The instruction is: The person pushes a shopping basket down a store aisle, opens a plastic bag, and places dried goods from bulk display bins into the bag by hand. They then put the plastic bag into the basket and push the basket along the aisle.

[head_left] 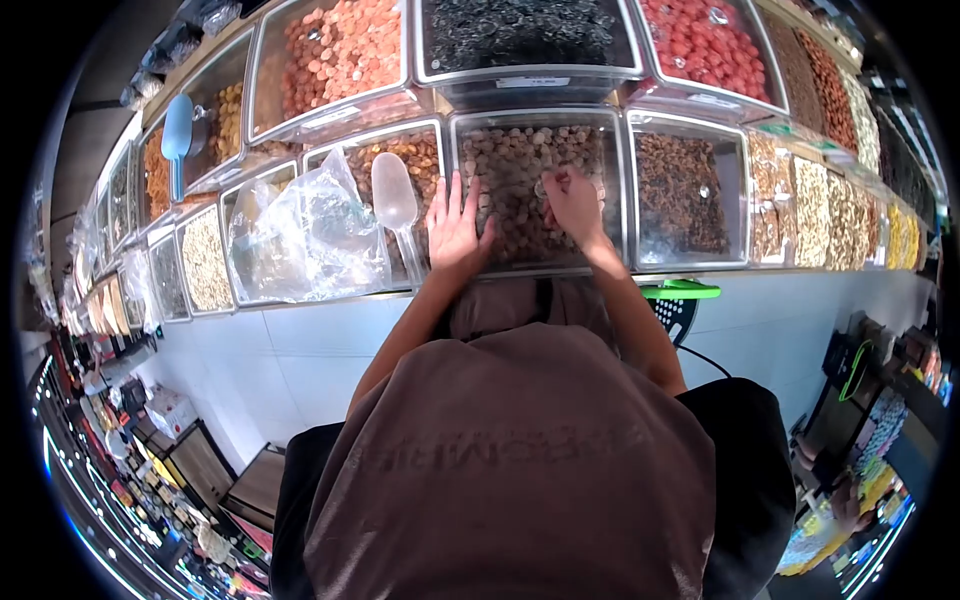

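Observation:
A clear bin [616,190] of small brownish round pieces [515,160] lies in front of me, its lid seemingly closed. My left hand [457,225] rests flat with spread fingers on the bin's left edge, beside a clear scoop [396,195]. Over the right half of the bin is my right hand [573,205], its fingers curled together at the lid's knob. Whether they grip the knob is hard to make out.
Crumpled clear plastic bags [320,235] lie on bins at the left. A blue scoop [176,140] stands farther left. Bins of dark [520,35], red [700,45] and orange pieces [345,50] form the back row. A green-handled item [682,290] hangs below the right front edge.

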`<state>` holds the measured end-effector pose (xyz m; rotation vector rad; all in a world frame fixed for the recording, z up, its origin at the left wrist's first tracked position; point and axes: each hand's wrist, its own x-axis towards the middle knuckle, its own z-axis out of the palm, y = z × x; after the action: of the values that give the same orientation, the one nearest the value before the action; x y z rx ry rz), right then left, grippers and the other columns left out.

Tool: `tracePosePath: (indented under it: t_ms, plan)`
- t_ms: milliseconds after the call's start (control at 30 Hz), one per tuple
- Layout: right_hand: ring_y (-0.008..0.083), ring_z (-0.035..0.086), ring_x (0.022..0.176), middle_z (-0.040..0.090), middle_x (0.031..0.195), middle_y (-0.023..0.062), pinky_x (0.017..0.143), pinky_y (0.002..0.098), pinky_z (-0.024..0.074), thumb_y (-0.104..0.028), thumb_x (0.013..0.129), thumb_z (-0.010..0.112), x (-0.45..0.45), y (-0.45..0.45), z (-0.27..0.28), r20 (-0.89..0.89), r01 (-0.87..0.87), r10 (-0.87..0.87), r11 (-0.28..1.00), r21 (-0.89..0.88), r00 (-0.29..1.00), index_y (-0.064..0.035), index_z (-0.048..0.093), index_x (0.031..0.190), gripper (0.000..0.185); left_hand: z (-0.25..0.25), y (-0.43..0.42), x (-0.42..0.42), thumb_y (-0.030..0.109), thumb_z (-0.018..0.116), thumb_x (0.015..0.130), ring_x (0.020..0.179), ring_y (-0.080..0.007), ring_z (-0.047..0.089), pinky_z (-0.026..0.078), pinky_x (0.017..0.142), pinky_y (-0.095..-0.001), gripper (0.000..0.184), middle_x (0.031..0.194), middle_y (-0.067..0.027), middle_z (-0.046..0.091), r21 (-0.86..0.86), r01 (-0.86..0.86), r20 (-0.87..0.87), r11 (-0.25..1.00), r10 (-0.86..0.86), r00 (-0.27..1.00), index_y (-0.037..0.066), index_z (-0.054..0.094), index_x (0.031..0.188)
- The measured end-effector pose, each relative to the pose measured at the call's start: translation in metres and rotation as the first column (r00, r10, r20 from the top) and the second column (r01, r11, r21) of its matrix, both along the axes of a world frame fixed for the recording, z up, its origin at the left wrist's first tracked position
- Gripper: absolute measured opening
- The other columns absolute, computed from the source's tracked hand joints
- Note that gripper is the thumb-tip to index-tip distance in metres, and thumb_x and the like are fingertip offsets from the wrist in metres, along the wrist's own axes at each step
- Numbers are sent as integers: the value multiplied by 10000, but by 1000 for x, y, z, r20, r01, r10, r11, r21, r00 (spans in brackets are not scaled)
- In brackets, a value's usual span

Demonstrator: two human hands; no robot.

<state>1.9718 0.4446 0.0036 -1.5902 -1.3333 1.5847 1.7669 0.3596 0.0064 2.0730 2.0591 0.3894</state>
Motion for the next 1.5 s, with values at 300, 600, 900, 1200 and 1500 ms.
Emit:
tracePosePath:
  t_ms: [300, 600, 900, 1200, 1500]
  plan:
    - [190, 587, 799, 613, 892, 133, 765, 331, 494, -74, 933, 569, 121, -101, -10, 24, 661, -807, 500, 559, 590, -8, 550, 1015, 107, -10, -7, 34, 413, 517, 933, 1462, -381, 238, 151, 1176, -552, 699, 1570, -228, 267, -32, 229, -115, 973, -231, 966, 61, 336, 1509]
    - [303, 558, 1025, 554, 1142, 205, 935, 382, 446, -234, 837, 737, 228, -163, -113, 52, 985, -985, 158, -66, 162, 126, 416, 1259, 641, -9, -8, 43, 385, 518, 949, 1456, -400, 244, 158, 1162, -575, 675, 1547, -237, 310, 26, 248, -109, 968, -244, 964, 67, 331, 1515]
    - [181, 634, 772, 634, 874, 104, 739, 304, 513, -23, 903, 535, 176, -166, -138, -269, 885, -844, 451, 115, 465, 11, 502, 1038, 143, -8, -9, 48, 349, 545, 937, 1451, -409, 233, 154, 1163, -573, 672, 1557, -239, 277, 19, 243, -90, 970, -240, 967, 47, 340, 1502]
    - [188, 579, 694, 511, 889, 111, 618, 311, 517, 108, 806, 526, 156, -155, -128, -385, 976, -903, 217, -31, 189, -19, 407, 1009, 267, -23, -7, 53, 357, 515, 935, 1478, -373, 207, 116, 1196, -532, 634, 1586, -200, 265, 0, 156, -97, 988, -156, 983, 117, 371, 1504]
    - [191, 606, 620, 571, 782, 113, 548, 309, 510, 62, 785, 574, 157, -204, -122, -274, 868, -828, 431, 246, 489, 2, 454, 1003, 256, -12, -29, 65, 338, 553, 915, 1383, -374, 399, 299, 1150, -453, 556, 1452, -235, 465, 55, 163, -29, 985, -161, 987, 21, 519, 1370]
